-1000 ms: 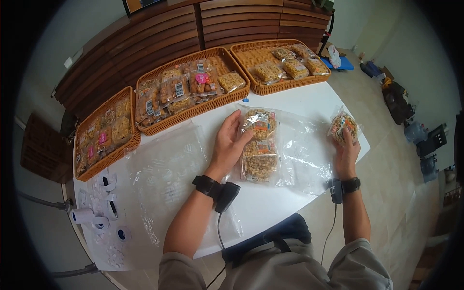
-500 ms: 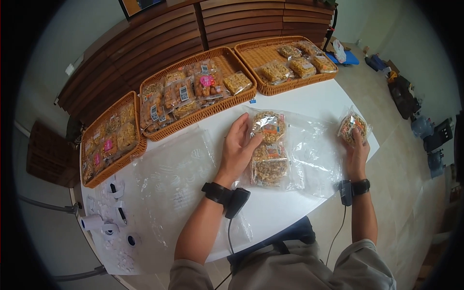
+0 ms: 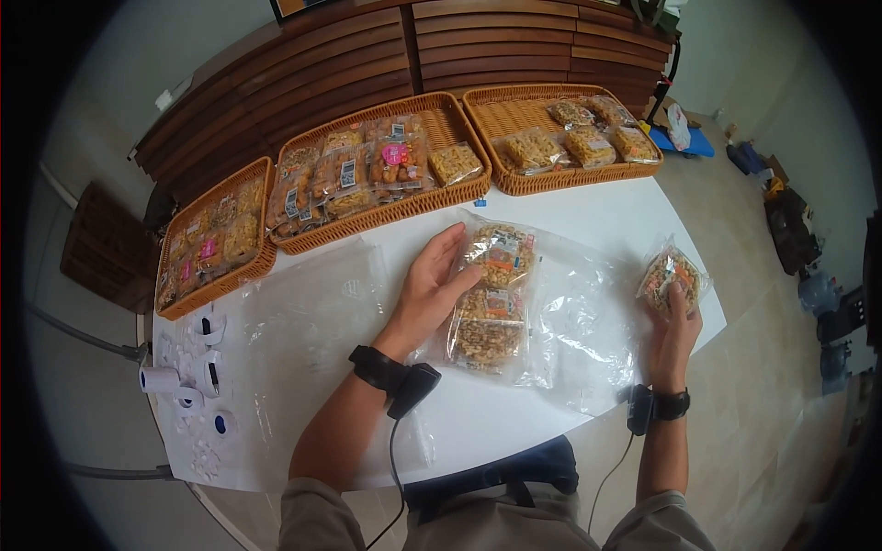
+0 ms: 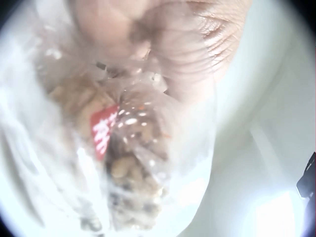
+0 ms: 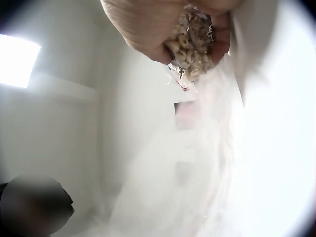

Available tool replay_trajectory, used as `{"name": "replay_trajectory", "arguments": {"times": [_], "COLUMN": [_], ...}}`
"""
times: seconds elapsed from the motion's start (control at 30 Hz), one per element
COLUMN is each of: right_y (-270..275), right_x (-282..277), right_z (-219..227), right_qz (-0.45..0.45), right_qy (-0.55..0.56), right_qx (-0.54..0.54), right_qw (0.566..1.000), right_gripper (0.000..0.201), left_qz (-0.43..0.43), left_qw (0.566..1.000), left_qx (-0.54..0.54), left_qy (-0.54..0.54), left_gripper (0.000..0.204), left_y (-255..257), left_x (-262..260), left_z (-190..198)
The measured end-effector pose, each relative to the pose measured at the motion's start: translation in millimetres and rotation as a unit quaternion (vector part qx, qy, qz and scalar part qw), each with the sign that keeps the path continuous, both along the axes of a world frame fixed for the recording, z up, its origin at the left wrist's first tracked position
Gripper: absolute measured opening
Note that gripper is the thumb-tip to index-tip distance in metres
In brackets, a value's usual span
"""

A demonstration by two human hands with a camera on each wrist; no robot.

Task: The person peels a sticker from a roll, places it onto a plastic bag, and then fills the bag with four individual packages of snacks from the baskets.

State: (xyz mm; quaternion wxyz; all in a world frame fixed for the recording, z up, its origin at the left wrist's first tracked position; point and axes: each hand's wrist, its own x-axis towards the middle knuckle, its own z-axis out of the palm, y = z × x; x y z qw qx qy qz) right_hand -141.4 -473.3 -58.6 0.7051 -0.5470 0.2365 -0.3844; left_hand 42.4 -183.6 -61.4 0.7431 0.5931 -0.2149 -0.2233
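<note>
A clear plastic bag (image 3: 583, 312) lies across the white table with packs of nut snacks (image 3: 487, 340) in its left part. My left hand (image 3: 432, 294) grips the bag's left side, thumb over the packs; the left wrist view shows the hand (image 4: 197, 44) against the film over a snack pack (image 4: 133, 182). Right of the bag, my right hand (image 3: 675, 335) holds one wrapped round snack pack (image 3: 669, 277), thumb on its face. In the right wrist view that pack (image 5: 190, 49) is pinched between thumb and fingers of the hand (image 5: 148, 24).
Three wicker baskets (image 3: 381, 219) of packaged snacks stand along the table's back edge. Flat clear bags (image 3: 312, 340) lie left of my left hand. Label rolls (image 3: 159, 379), a black pen and paper scraps are at the table's left end. The table's right edge is near my right hand.
The head view has shifted. Both hands keep their holds, and the right hand's pack stays to the right of the bag.
</note>
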Motion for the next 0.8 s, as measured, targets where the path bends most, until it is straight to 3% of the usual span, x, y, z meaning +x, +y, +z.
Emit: {"name": "replay_trajectory", "arguments": {"times": [0.37, 0.47, 0.5, 0.6, 0.63, 0.73, 0.8], "right_y": [-3.4, -6.0, -6.0, -2.8, -2.6, -4.6, -3.2], "right_x": [0.0, -1.3, -1.4, -0.2, -0.3, -1.4, -1.5], "right_z": [-4.9, -7.4, -6.6, -3.2, -2.7, -6.4, -3.9], "right_qz": [0.002, 0.002, 0.001, 0.000, 0.000, 0.002, 0.006], "right_qy": [-0.002, 0.003, -0.004, -0.024, -0.028, -0.024, -0.024], "right_qx": [-0.002, 0.001, 0.009, 0.028, 0.030, 0.029, 0.028], "right_qw": [1.000, 1.000, 1.000, 0.999, 0.999, 0.999, 0.999], "right_gripper": [0.046, 0.046, 0.044, 0.041, 0.041, 0.044, 0.045], "left_qz": [-0.016, 0.062, 0.145, 0.124, 0.135, 0.136, 0.163], "left_qw": [0.959, 0.868, 0.836, 0.889, 0.896, 0.912, 0.933], "left_qx": [0.256, 0.367, 0.318, 0.307, 0.292, 0.271, 0.150], "left_qy": [-0.121, -0.329, -0.424, -0.315, -0.307, -0.277, -0.282], "left_gripper": [0.063, 0.060, 0.048, 0.031, 0.019, 0.014, 0.012], "left_y": [-0.5, -2.9, -6.3, -2.1, -2.1, 6.7, 11.0], "left_x": [9.7, -0.1, 1.0, 4.2, 0.4, -1.3, -2.4], "left_z": [34.8, 61.9, 61.8, 82.0, 91.8, 104.9, 115.5]}}
